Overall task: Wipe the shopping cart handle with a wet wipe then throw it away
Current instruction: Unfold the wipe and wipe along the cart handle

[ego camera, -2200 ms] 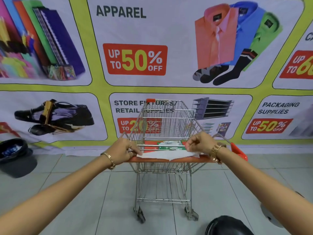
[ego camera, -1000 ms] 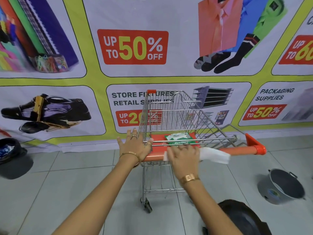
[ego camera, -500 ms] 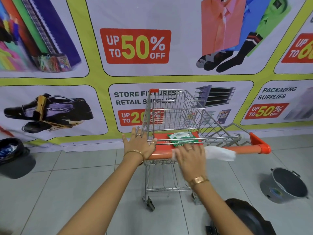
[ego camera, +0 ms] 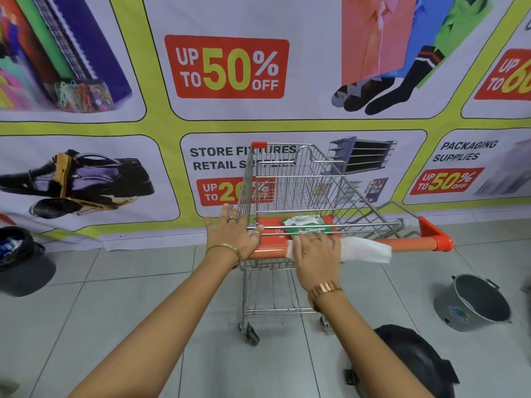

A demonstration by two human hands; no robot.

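A small wire shopping cart with an orange handle stands in front of me on the tiled floor. A white wet wipe is draped over the handle's middle. My right hand lies flat on the wipe's left part, pressing it onto the bar. My left hand rests on the handle's left end with its fingers spread over the cart's corner. A green pack of wipes lies on the orange seat flap behind the handle.
A grey metal bucket stands on the floor at the right. A black bin with rubbish sits at the far left by the wall. A dark bag or helmet lies near my right forearm. A printed sale banner covers the wall behind the cart.
Two seconds ago both hands held the wipe spread on the handle. Since then my right hand has slid with the wipe to the right along the bar, and my left hand lies flat on the left end.
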